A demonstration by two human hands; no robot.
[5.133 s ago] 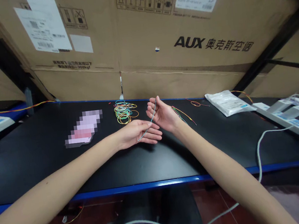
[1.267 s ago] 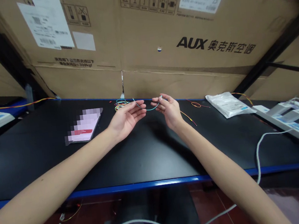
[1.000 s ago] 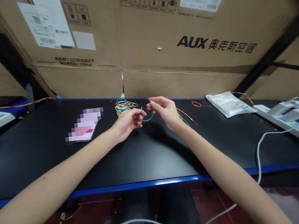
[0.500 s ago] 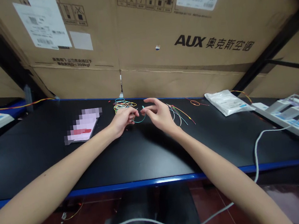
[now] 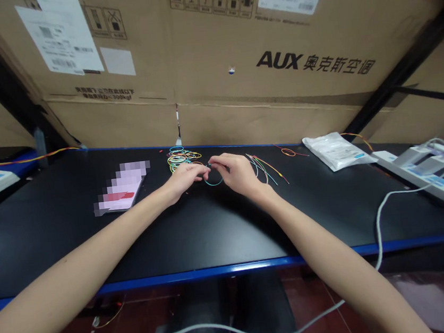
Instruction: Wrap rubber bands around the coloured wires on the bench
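My left hand and my right hand meet over the middle of the black table, fingertips nearly touching. Between them a thin teal wire hangs in a small downward loop. Each hand pinches a part of it; its ends are mostly hidden by the fingertips. Behind my left hand lies a tangle of coloured wires, yellow, teal and red among them. Several separate wires in white, red, yellow and green fan out to the right of my right hand.
A phone lies to the left. On the right are a white plastic packet, a power strip and a white cable running over the table's blue edge. A large cardboard box stands behind, between black frame posts.
My right hand's raised fingers have closed down onto the wire. Both hands have come closer together, with the teal loop still hanging between them. The view has shifted slightly.
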